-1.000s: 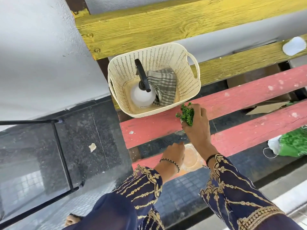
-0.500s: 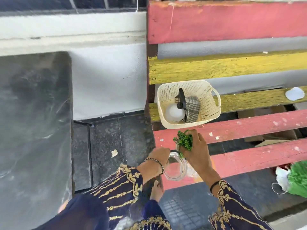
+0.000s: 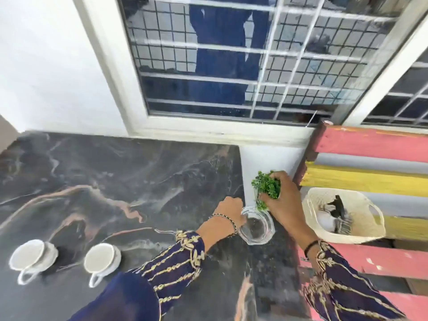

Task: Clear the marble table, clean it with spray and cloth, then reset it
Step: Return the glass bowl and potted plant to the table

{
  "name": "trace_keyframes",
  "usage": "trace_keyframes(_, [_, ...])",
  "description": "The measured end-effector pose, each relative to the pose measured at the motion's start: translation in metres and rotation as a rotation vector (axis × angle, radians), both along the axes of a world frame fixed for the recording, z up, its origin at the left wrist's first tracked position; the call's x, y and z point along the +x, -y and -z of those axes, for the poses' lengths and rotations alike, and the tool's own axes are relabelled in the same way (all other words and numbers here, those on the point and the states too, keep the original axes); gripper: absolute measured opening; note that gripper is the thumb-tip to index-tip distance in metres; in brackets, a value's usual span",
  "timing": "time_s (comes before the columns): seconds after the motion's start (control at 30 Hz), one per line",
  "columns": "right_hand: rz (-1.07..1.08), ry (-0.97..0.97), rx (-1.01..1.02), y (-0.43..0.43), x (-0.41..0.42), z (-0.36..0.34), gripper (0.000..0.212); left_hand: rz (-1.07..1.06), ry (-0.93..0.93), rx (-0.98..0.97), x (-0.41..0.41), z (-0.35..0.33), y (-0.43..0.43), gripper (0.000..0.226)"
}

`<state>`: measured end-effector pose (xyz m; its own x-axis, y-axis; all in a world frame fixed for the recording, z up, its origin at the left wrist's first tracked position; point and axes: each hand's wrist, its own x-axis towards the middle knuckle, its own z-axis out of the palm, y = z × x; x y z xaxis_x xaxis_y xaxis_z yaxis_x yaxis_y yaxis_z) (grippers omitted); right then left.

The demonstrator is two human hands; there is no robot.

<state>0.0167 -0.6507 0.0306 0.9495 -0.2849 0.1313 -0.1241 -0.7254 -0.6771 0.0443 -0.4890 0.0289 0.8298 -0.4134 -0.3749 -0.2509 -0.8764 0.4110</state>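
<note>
Dark marble with pale and pinkish veins fills the lower left of the view: the marble table point(image 3: 120, 181), set against a white wall beneath a barred window point(image 3: 231, 54). Two white cups point(image 3: 99, 258), each on its own saucer, stand side by side near the table's front left, handles turned toward the person.

At the table's right edge, the left hand point(image 3: 228, 210) is curled around the near side of a clear glass vase point(image 3: 256, 225), fingers closed on its rim. The vase is seen from above; its round mouth is open and its walls are see-through, so the dark stone shows through it. Whether its base touches the table cannot be told from this angle.

Just above the vase, the right hand point(image 3: 281, 198) grips a small bunch of green sprigs point(image 3: 266, 186), with fine curly leaves, fingers wrapped over the top of it; the lower ends hang at the vase's mouth.

To the right, a cream plastic basket point(image 3: 370, 232) sits on a bench of pink and yellow painted slats point(image 3: 370, 144). Inside it lie a spray bottle point(image 3: 337, 206) with a black trigger and a striped cloth point(image 3: 345, 224), blurred here. Both sleeves are dark blue with gold embroidery.
</note>
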Motion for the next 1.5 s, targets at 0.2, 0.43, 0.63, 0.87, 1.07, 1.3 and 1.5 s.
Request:
trace_keyframes(0.2, [-0.019, 0.077, 0.041, -0.084, 0.054, -0.03, 0.048, -0.193, 0.017, -0.035, 0.047, -0.018, -0.088, 0.028])
trace_keyframes(0.43, [-0.016, 0.034, 0.02, -0.11, 0.101, -0.016, 0.047, -0.415, -0.011, -0.142, 0.1, 0.017, -0.115, 0.024])
trace_keyframes(0.63, [-0.011, -0.04, 0.017, -0.105, 0.141, 0.008, 0.047, -0.542, -0.046, -0.164, 0.156, 0.054, -0.109, 0.029])
trace_keyframes(0.87, [-0.004, -0.061, 0.022, -0.095, 0.174, 0.024, 0.047, -0.559, -0.077, -0.166, 0.195, 0.064, -0.101, 0.025])
trace_keyframes(1.07, [-0.024, -0.071, 0.052, -0.094, 0.192, 0.028, 0.047, -0.62, -0.102, -0.232, 0.211, 0.073, -0.095, 0.022])
trace_keyframes(1.3, [-0.05, -0.084, 0.024, -0.104, 0.204, 0.02, 0.05, -0.62, -0.15, -0.265, 0.212, 0.072, -0.096, 0.019])
trace_keyframes(1.5, [-0.122, -0.087, -0.001, -0.143, 0.207, 0.004, 0.049, -0.606, -0.124, -0.301, 0.205, 0.056, -0.127, 0.027])
